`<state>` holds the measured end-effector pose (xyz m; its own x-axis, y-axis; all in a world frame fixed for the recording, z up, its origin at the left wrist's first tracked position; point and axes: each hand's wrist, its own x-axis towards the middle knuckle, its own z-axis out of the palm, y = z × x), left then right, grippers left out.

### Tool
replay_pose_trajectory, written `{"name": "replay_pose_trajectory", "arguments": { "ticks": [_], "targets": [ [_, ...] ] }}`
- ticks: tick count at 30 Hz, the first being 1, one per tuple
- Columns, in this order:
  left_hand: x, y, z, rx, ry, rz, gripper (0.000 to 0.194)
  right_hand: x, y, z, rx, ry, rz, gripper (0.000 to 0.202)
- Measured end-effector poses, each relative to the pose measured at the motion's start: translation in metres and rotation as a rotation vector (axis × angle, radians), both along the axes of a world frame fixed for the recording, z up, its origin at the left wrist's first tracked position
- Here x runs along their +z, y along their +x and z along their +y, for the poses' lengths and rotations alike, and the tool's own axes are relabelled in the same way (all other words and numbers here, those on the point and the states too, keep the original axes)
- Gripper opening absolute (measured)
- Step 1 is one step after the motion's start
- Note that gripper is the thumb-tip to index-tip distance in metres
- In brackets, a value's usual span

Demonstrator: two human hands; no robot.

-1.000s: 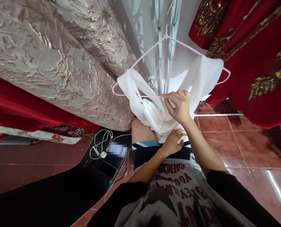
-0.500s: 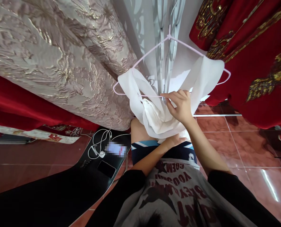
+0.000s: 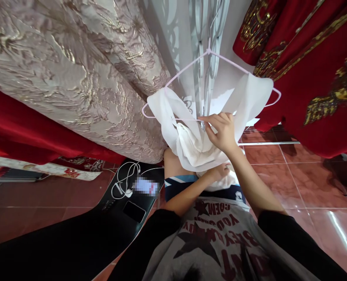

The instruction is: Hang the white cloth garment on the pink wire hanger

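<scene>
A pink hanger (image 3: 188, 69) hangs from a metal rack, with a sheer white garment (image 3: 251, 97) draped over both shoulders. My right hand (image 3: 223, 130) pinches the hanger's bottom bar between thumb and fingers, near its middle. Below it, my left hand (image 3: 220, 171) is closed on the lower part of the white garment, close to my lap. White cloth bunches beside and under that hand. Hanging folds partly cover its fingers.
A shiny pink-beige curtain (image 3: 103, 70) hangs on the left, red gold-patterned cloth (image 3: 314, 86) on the right. On a black seat (image 3: 82, 230) lie white earphones (image 3: 128, 192), a lit phone (image 3: 146, 186) and a dark phone (image 3: 134, 211).
My left hand's fingers have curled and more white cloth shows below them. The top of the hanger sits slightly lower in view. My right hand keeps its pinch.
</scene>
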<state>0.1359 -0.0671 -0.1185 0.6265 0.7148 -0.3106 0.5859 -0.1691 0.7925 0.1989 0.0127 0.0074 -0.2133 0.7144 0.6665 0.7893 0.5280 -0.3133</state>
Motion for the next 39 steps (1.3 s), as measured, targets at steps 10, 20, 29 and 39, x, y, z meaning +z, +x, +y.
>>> {"name": "replay_pose_trajectory", "arguments": {
  "ticks": [10, 20, 29, 39],
  "targets": [
    [0.029, -0.017, -0.088, -0.474, -0.075, -0.159, 0.020, -0.001, 0.005, -0.002, 0.008, -0.053, 0.032, 0.036],
    [0.010, -0.075, -0.046, -0.176, -0.208, -0.146, 0.031, -0.001, 0.005, -0.003, 0.030, 0.050, 0.044, 0.030],
    [0.089, -0.189, -0.001, 0.183, -0.210, -0.242, 0.047, -0.001, 0.006, -0.003, 0.013, -0.004, 0.036, 0.031],
    [0.112, -0.170, 0.059, 0.706, 0.428, -0.618, 0.051, -0.001, 0.004, -0.001, 0.006, 0.002, 0.060, 0.032]
  ]
}}
